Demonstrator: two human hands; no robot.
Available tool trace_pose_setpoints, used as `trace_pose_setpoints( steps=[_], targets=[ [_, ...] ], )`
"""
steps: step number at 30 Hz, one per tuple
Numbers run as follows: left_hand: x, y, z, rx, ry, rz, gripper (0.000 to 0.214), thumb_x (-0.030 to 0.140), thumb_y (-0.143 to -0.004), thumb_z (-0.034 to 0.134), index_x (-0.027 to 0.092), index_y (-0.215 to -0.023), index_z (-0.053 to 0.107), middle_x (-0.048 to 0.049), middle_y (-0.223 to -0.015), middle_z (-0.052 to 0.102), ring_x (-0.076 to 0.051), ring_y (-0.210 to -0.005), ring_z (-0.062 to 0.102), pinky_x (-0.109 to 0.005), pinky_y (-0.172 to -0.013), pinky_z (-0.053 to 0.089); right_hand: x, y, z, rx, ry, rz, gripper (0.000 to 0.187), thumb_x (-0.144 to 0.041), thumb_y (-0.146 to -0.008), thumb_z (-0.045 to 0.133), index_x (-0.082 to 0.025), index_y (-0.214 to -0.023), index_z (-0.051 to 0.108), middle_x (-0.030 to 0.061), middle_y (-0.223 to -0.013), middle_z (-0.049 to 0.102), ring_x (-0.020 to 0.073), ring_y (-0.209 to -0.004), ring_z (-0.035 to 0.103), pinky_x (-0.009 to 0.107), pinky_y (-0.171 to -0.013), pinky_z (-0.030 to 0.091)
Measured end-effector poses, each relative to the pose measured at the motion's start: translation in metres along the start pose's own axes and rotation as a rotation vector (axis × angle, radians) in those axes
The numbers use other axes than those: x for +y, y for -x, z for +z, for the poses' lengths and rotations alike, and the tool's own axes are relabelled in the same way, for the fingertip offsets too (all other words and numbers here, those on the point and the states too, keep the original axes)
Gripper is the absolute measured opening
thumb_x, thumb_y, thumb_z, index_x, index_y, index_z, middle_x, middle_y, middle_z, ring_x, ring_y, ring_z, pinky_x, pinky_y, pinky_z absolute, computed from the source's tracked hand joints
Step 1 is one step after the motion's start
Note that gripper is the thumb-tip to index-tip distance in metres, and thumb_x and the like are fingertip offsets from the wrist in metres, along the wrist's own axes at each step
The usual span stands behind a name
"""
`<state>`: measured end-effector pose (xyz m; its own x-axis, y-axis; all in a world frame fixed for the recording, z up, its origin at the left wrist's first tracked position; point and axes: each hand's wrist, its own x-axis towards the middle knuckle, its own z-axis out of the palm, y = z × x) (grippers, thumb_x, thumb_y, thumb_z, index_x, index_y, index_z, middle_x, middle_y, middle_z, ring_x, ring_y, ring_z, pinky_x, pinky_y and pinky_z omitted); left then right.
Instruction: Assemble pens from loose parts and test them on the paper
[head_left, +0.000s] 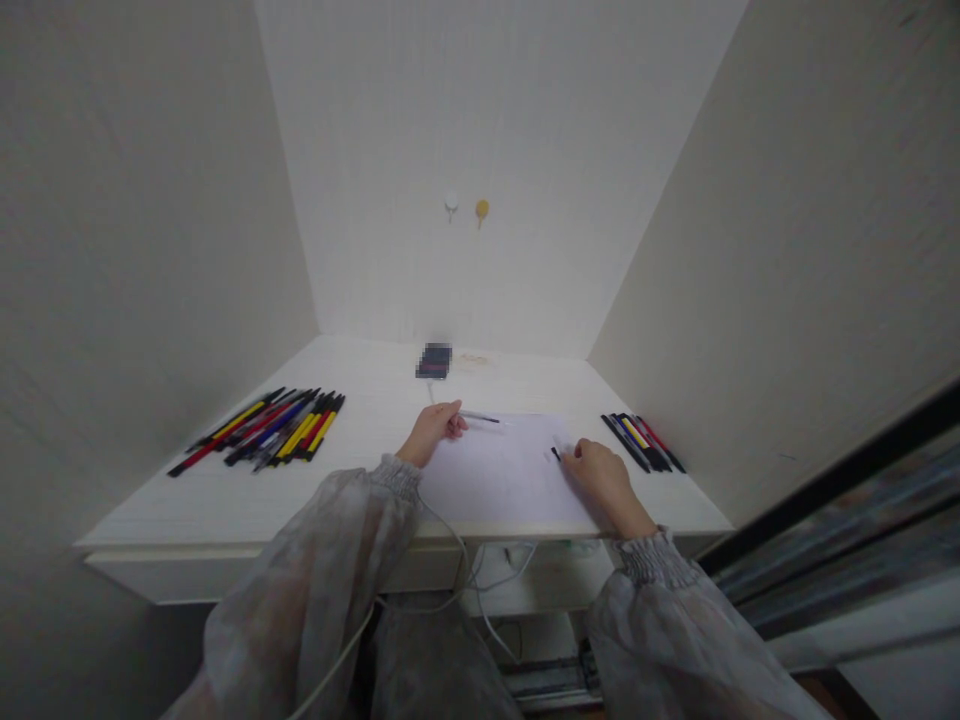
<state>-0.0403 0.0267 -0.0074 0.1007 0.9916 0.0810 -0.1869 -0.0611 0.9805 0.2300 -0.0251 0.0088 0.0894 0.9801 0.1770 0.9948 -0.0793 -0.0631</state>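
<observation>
Above a sheet of white paper [495, 480] on the desk, my left hand [436, 430] is closed around one end of a slim pen [480, 416]. The pen has a pale barrel and a dark tip pointing right. Over the paper's right edge, my right hand [601, 474] is closed, fingertips together, at a small black piece [556, 453] that looks like a pen cap. Most of that piece is hidden by the fingers. The two hands are apart.
Many pens [277, 425] in red, yellow, blue and black lie on the left of the white desk [367, 500]. A smaller row of pens [641, 442] lies on the right. A dark blurred object [434, 361] stands at the back. White cables [469, 580] hang below the front edge.
</observation>
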Motion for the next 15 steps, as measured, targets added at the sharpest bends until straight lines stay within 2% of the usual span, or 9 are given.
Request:
trace_pose_setpoints(
  steps=[2, 4, 8, 12, 15],
  targets=[
    [0.000, 0.000, 0.001, -0.030, 0.006, 0.005, 0.037, 0.046, -0.067, 0.054, 0.015, -0.050, 0.044, -0.0051, -0.057, 0.060, -0.008, -0.043, 0.047, -0.024, -0.047, 0.035, -0.007, -0.001, -0.006, 0.085, -0.077, -0.071, 0.029, -0.037, -0.079, 0.044, -0.013, -0.080, 0.060, 0.0122, -0.080, 0.062, 0.0193, -0.073, 0.056, 0.027, -0.063, 0.035],
    [-0.001, 0.001, 0.001, -0.064, 0.003, 0.014, 0.037, 0.047, -0.068, 0.054, 0.015, -0.051, 0.044, -0.0049, -0.058, 0.060, -0.008, -0.043, 0.046, -0.023, -0.047, 0.035, -0.019, -0.002, -0.011, 0.144, -0.244, -0.207, 0.029, -0.036, -0.081, 0.042, -0.014, -0.077, 0.060, 0.0092, -0.077, 0.062, 0.0166, -0.071, 0.055, 0.025, -0.064, 0.036],
    [-0.001, 0.003, 0.003, -0.113, -0.042, 0.039, 0.040, 0.049, -0.070, 0.051, 0.015, -0.052, 0.043, -0.0034, -0.058, 0.059, -0.007, -0.044, 0.045, -0.022, -0.046, 0.034, -0.053, -0.004, -0.015, 0.150, -0.583, -0.441, 0.030, -0.037, -0.081, 0.042, -0.014, -0.086, 0.061, 0.0071, -0.082, 0.063, 0.0146, -0.073, 0.055, 0.023, -0.064, 0.040],
    [0.000, 0.004, 0.004, -0.146, -0.059, 0.049, 0.040, 0.049, -0.071, 0.050, 0.014, -0.053, 0.043, -0.0019, -0.058, 0.059, -0.007, -0.044, 0.046, -0.021, -0.046, 0.033, -0.078, -0.004, -0.009, 0.086, -0.623, -0.528, 0.029, -0.037, -0.079, 0.046, -0.015, -0.088, 0.062, 0.0069, -0.082, 0.065, 0.0146, -0.070, 0.057, 0.023, -0.062, 0.040],
    [0.000, 0.004, 0.005, -0.140, -0.058, 0.043, 0.040, 0.050, -0.071, 0.051, 0.014, -0.054, 0.045, -0.0019, -0.059, 0.059, -0.007, -0.045, 0.046, -0.021, -0.048, 0.035, -0.087, -0.003, -0.002, 0.062, -0.591, -0.512, 0.027, -0.033, -0.082, 0.042, -0.016, -0.085, 0.063, 0.0047, -0.071, 0.065, 0.0135, -0.061, 0.056, 0.022, -0.057, 0.038]
  ],
)
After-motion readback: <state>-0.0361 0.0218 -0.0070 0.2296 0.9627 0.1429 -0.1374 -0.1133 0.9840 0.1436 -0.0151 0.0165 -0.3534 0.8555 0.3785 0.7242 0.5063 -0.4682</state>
